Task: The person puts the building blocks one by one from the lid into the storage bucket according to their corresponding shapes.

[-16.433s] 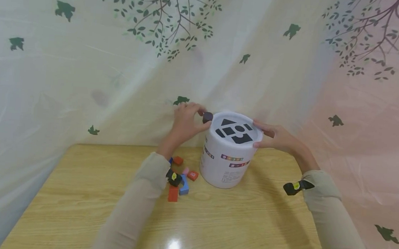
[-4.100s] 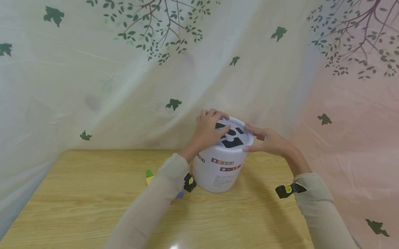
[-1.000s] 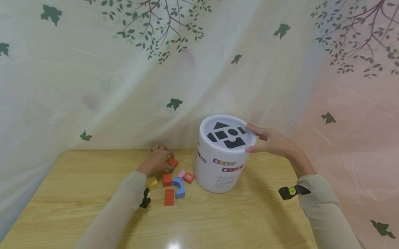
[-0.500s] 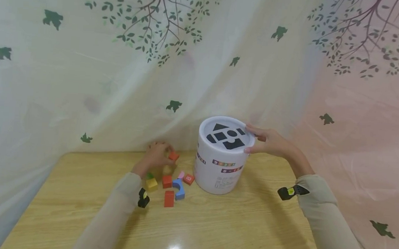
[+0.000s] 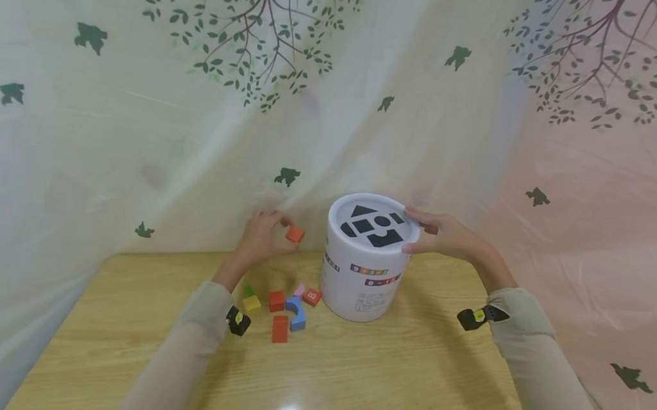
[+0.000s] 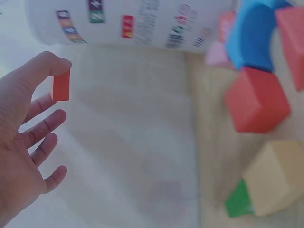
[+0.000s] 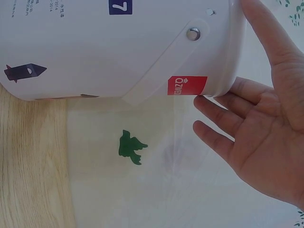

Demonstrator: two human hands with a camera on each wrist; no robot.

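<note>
In the head view my left hand (image 5: 265, 238) is raised above the back of the table, left of a white bucket (image 5: 351, 284). It pinches a small red block (image 5: 294, 234) between thumb and fingertips; the left wrist view shows the same red block (image 6: 61, 86), the other fingers spread apart. My right hand (image 5: 448, 235) holds the bucket's rim on the right side, thumb in front and fingers behind. The bucket's lid (image 5: 373, 221) has dark cut-outs: a triangle, a square, a circle, an arch and others. The right wrist view shows the right hand (image 7: 256, 118) against the rim.
Loose blocks lie left of the bucket: a blue arch (image 5: 298, 315), a red block (image 5: 280, 330), a red cube (image 5: 276, 301), a red lettered block (image 5: 312, 296), a yellow block (image 5: 251, 304), a green piece (image 5: 248, 290) and a pink piece (image 5: 299, 290). A printed curtain (image 5: 205, 156) hangs behind the table (image 5: 349, 380).
My left hand left the lid, reached down to the blocks, and has lifted the red block off the table toward the bucket. The right hand has stayed at the rim.
</note>
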